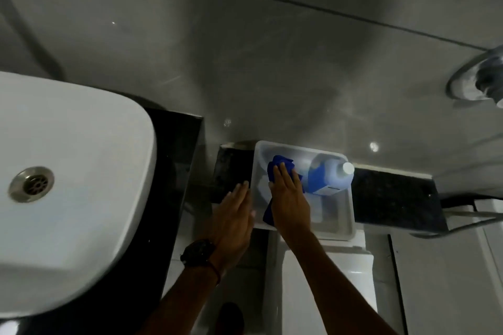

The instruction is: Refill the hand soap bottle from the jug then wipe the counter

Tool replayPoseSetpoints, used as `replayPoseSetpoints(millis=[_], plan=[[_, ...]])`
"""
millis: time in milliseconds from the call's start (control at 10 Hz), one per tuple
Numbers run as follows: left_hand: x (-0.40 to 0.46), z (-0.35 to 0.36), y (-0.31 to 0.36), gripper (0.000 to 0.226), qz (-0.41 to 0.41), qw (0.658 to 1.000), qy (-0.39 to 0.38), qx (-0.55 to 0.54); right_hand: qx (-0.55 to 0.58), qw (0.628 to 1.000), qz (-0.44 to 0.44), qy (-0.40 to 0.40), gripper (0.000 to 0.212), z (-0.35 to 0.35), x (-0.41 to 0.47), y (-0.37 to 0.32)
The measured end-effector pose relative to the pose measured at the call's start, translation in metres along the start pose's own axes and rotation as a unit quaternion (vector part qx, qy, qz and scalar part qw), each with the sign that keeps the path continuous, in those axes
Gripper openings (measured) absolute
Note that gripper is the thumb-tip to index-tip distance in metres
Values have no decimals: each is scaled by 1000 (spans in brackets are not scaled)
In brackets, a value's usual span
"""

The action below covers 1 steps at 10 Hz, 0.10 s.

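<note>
A translucent white tub sits on a dark stone ledge. Inside it lies a jug of blue liquid with a white cap, on its side at the tub's far right. My right hand rests palm down inside the tub on a blue cloth, fingers laid flat over it. My left hand, with a dark watch on the wrist, lies flat against the tub's left outer wall, fingers together and straight. No hand soap bottle can be made out.
A white basin with a metal drain stands on a black counter at the left. Grey tiled wall fills the back. A metal fitting is at the upper right, a metal rail at right, white surfaces below.
</note>
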<state>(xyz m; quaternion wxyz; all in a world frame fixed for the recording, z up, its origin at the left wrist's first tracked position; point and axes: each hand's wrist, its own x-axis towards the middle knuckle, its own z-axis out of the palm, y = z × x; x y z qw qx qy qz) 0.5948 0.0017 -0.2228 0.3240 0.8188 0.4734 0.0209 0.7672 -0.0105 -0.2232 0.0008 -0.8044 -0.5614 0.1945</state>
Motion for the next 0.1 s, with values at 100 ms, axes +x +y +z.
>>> replayPoseSetpoints(millis=[100], plan=[[21,6,4,59,-23,998,-10,-57,22,1000,4,-20,65,0,21,2]])
